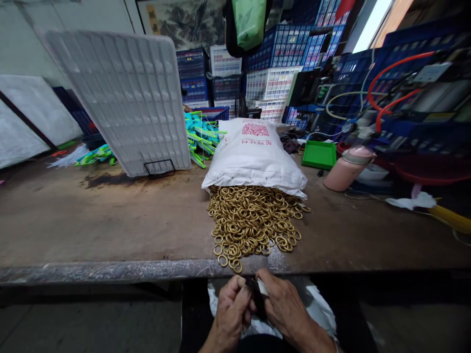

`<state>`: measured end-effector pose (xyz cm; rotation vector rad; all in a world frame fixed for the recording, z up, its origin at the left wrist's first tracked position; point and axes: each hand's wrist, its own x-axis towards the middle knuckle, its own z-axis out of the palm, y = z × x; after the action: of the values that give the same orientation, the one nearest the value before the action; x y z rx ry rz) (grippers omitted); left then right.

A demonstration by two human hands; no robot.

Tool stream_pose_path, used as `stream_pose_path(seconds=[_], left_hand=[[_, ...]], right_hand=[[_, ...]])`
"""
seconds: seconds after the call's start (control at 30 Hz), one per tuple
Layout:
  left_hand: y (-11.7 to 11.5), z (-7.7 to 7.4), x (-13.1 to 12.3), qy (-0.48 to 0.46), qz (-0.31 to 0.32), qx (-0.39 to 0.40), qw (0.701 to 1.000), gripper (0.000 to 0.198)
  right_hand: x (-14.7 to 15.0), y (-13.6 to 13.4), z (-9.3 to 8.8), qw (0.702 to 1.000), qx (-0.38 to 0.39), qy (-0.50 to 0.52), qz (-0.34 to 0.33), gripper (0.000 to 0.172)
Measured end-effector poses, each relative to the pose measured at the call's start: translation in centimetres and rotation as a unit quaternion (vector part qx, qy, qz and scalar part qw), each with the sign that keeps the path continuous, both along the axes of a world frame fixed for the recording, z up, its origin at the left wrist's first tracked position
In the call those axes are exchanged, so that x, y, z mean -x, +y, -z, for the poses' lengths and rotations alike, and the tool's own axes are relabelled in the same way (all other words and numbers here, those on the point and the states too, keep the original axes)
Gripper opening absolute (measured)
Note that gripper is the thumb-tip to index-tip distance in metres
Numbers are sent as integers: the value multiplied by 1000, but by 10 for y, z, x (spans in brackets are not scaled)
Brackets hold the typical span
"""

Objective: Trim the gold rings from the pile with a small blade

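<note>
- Left hand (231, 310), bottom centre of the frame, below the table edge: fingers curled in, thumb and fingertips pinched on a small dark piece (257, 296).
- Right hand (284, 308) just beside it, bottom centre-right: fingers closed narrow on the same small dark piece, with a white bit (262, 287) showing at the thumb.
- The small dark piece sits between the two hands, touching both; too small and shaded to tell what it is.
- White cloth (318, 306) under and behind the hands, lower centre.
- Pile of brass rings (253, 220) in the frame centre on the brown table (110, 220), spilling from the mouth of a white sack (255, 152); the nearest rings lie at the table edge just above the hands.
- White moulded tray (128, 98) propped upright, upper left.
- Teal and green plastic parts (201, 135) between tray and sack.
- Green tray (319, 155) and pink bottle (348, 169), lying tilted, right of the sack.
- Blue and white crates (272, 63) stacked along the top centre.
</note>
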<state>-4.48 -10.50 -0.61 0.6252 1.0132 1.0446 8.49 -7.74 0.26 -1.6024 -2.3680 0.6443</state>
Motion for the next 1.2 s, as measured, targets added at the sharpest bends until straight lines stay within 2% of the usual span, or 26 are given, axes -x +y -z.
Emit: stream_pose_path(seconds=[0.2, 0.3, 0.37, 0.43, 0.6, 0.67, 0.77, 0.9, 1.0, 1.07, 1.2], left_hand=[[-1, 8, 1, 0, 14, -23, 1000, 44], [-2, 19, 1, 4, 8, -43, 999, 46], [-4, 20, 3, 11, 5, -51, 999, 47], [-10, 14, 4, 19, 19, -60, 998, 45], [-22, -21, 7, -8, 59, -137, 989, 40], [-20, -30, 10, -50, 41, -108, 992, 39], [-12, -35, 22, -101, -20, -45, 994, 37], [-2, -35, 46, -122, -109, -43, 986, 29], [0, -32, 59, -138, -156, -48, 977, 20], [-1, -27, 63, -161, -165, -30, 973, 16], [1, -14, 65, -217, -175, 30, 960, 25]], right_hand=[[2, 0, -4, 997, 71, 3, -23, 26], [3, -1, -7, 996, 84, -2, -32, 28], [4, 0, -8, 996, 83, -9, -40, 28], [3, 0, -7, 996, 77, -28, -38, 26], [-4, 1, 3, 996, 43, -83, -1, 25], [-5, 2, 7, 998, 17, -64, -8, 25], [-3, 9, 9, 999, -35, -39, -6, 24], [12, 21, 7, 997, -68, -28, 17, 18], [27, 24, 7, 997, -57, -41, 19, 12], [33, 23, 10, 996, -63, -56, 18, 11], [37, 24, 19, 992, -90, -79, 29, 12]])
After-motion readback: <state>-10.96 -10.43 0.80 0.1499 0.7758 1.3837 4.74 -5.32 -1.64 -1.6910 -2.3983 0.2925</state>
